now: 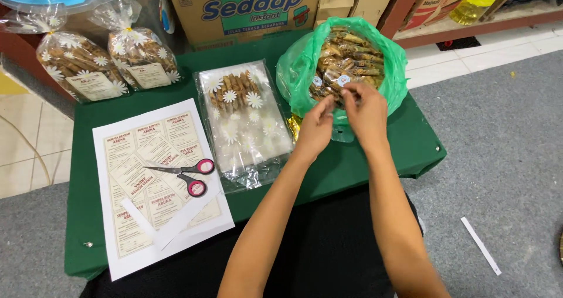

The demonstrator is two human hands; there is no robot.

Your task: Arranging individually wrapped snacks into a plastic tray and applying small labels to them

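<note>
You stand over grey carpet (504,157) with white floor tiles beyond, at a low table (352,157) draped in green cloth. Behind it sit stacked cardboard boxes (246,7). On the table's right end a green bag (393,78) lies open, full of small wrapped brown snacks (352,54). Both your hands are at its mouth: your left hand (316,128) and right hand (366,113) meet, fingers (352,92) pinched together on one small clear packet (343,87) at the bag's near edge. Just left of the bag lies a stack of clear daisy-print pouches (246,122), the top one holding a few snacks at its far end. Left again, a white label sheet (158,186) carries pink-handled scissors (187,175), closed, and loose paper strips (170,219). At the far left corner, two tied, filled daisy bags (105,60) stand side by side.
</note>
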